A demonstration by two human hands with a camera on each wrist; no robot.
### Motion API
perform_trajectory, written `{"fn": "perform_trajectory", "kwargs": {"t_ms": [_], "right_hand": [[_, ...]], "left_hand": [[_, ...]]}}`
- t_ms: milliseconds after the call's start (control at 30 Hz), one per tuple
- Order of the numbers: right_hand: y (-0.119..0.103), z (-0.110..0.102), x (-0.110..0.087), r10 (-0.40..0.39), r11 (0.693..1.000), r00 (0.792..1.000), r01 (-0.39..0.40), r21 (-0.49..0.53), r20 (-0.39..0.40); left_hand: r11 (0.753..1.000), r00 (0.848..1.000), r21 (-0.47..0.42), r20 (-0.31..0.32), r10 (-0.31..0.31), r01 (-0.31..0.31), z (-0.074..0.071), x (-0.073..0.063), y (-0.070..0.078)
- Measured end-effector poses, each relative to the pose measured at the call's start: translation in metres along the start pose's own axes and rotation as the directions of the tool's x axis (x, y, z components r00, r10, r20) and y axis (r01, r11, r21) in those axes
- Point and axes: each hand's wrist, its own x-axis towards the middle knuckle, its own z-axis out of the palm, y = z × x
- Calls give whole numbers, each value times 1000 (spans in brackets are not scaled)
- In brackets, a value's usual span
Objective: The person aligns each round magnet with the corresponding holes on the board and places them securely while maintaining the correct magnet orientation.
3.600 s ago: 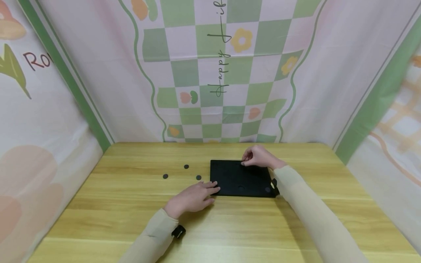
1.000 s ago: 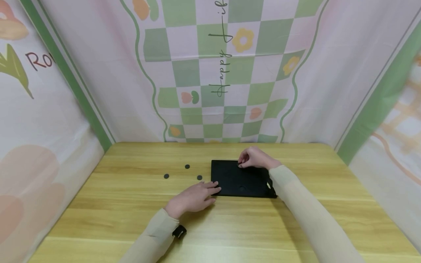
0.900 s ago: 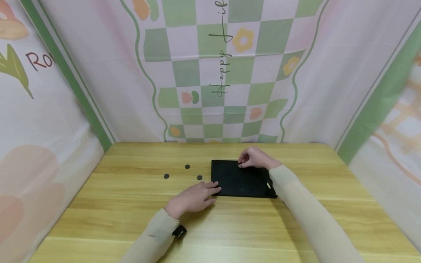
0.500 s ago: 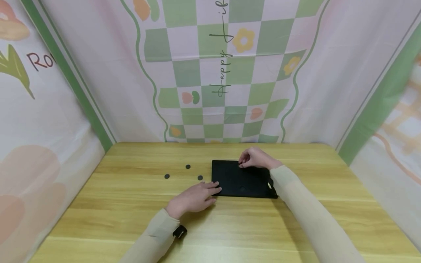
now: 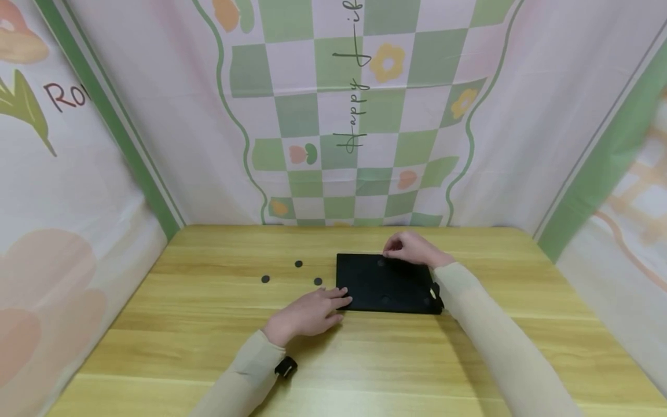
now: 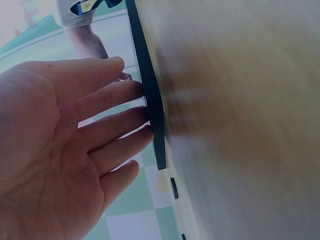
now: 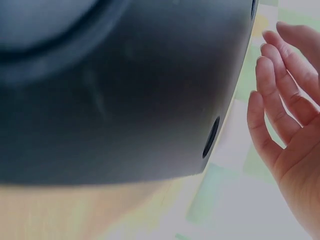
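A flat black rectangular panel lies on the table with small round spots on its face. My left hand rests its straight fingertips on the panel's near left corner; the left wrist view shows those fingers against the panel's edge. Over the far edge is my right hand, fingers loosely bent. Beside its fingertips, a dark round disc sits on the panel. In the right wrist view the right hand's fingers hold nothing, and a dark oval spot shows near the panel's corner.
Three loose dark discs lie left of the panel: a far one, a leftmost one and one near the left hand. A patterned curtain hangs behind the wooden table.
The right hand pinched a disc and pressed it at the panel's far edge. Now it has let go and moved slightly right, leaving the disc uncovered. The left hand stays put.
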Motion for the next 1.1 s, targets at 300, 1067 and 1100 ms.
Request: {"fn": "perform_trajectory", "kwargs": {"t_ms": [300, 1067, 1100], "right_hand": [[3, -3, -6, -28, 999, 999, 26, -47, -31], [-2, -12, -30, -26, 998, 999, 24, -58, -23], [-3, -12, -31, -25, 998, 999, 24, -58, -23]], "left_hand": [[1000, 1000, -1, 8, -6, 6, 0, 1, -1], [1000, 1000, -7, 12, -8, 8, 2, 0, -1], [1000, 1000, -7, 11, -7, 7, 2, 0, -1]]}}
